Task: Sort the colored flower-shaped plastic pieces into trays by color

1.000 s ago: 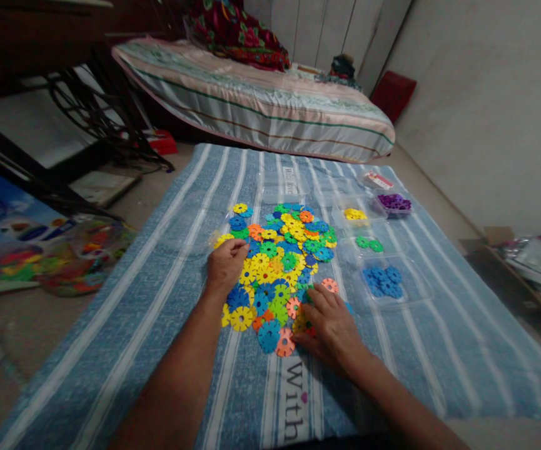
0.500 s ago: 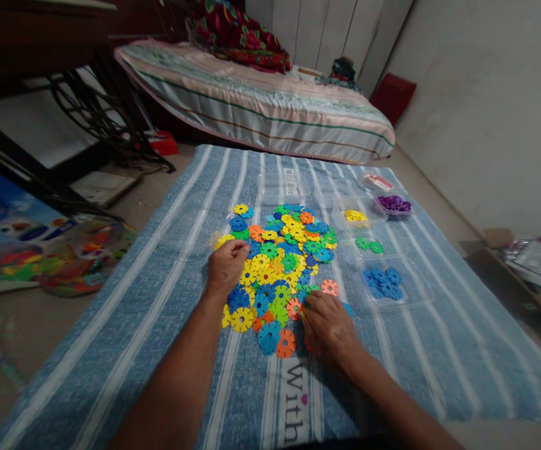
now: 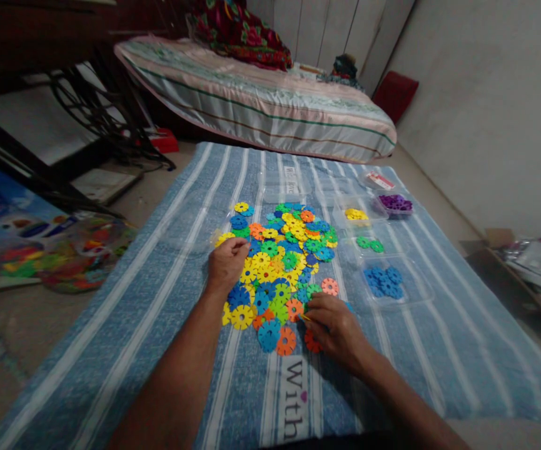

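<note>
A heap of notched plastic discs (image 3: 265, 275) in yellow, blue, green and orange lies on the striped blue cloth. My left hand (image 3: 226, 265) rests at the heap's left edge with thumb and fingers pinched together; whatever they hold, if anything, is hidden. At the near right of the heap, my right hand (image 3: 333, 325) pinches a yellow notched disc (image 3: 305, 317), seen edge-on. Below those fingertips an orange-red disc (image 3: 313, 340) lies partly covered, and an orange disc (image 3: 329, 287) lies just beyond the hand.
To the right stand clear plastic boxes: one with blue discs (image 3: 383, 282), others with green discs (image 3: 370, 244), yellow discs (image 3: 355, 214) and purple discs (image 3: 394, 204). More clear containers (image 3: 282, 187) stand behind the heap. A bed (image 3: 270, 106) lies beyond the cloth (image 3: 157, 337).
My right hand has shifted slightly right and lifted its fingers, uncovering the orange-red disc and showing the yellow edge at its fingertips. My left hand stays in place.
</note>
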`<state>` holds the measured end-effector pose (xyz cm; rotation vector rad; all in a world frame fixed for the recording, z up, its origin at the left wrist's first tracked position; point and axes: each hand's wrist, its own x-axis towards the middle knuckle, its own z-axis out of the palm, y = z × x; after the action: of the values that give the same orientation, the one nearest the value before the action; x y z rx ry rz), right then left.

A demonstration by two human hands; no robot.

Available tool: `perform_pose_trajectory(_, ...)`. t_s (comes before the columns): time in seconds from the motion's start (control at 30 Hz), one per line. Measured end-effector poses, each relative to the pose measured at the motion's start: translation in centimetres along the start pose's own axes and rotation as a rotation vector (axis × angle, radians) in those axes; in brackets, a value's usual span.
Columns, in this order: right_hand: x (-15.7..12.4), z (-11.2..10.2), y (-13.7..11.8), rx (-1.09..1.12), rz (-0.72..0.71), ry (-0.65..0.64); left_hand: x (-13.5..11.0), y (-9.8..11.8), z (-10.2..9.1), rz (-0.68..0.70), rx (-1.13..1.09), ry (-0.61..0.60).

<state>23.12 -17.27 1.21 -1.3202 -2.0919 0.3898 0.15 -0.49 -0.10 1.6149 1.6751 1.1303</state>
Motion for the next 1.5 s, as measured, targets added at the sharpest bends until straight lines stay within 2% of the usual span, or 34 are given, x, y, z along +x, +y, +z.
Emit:
perform_pose_trajectory(0.37, -0.4, -0.1, 0.3, -0.032, -0.032, -0.036, 0.1, -0.5, 0.3, -0.003, -0.008, 0.012)
perform_pose_trajectory(0.67, -0.2, -0.6, 0.1, -0.009, -0.056, -0.053, 0.0, -0.1, 0.2, -0.012, -0.013, 0.007)
perform_pose_trajectory(1.17, 0.1, -1.0, -0.1, 0.055, -0.117, 0.055, 0.2, -0.6, 0.3, -0.005, -0.003, 0.007)
perform_pose_trajectory(1.3, 0.0, -1.1, -0.5, 0.089, -0.098, 0.002, 0.2, -0.6, 0.3, 0.003, -0.004, 0.006)
perform_pose_trajectory(1.4, 0.9, -1.9, -0.2, 0.044, -0.097, -0.042, 0.1, -0.4, 0.1, 0.004, -0.008, 0.003)
perform_pose_trajectory(1.5, 3.8, -4.8, 1.6, -0.135, -0.119, 0.069, 0.1, -0.3, 0.0, -0.003, -0.009, 0.006)
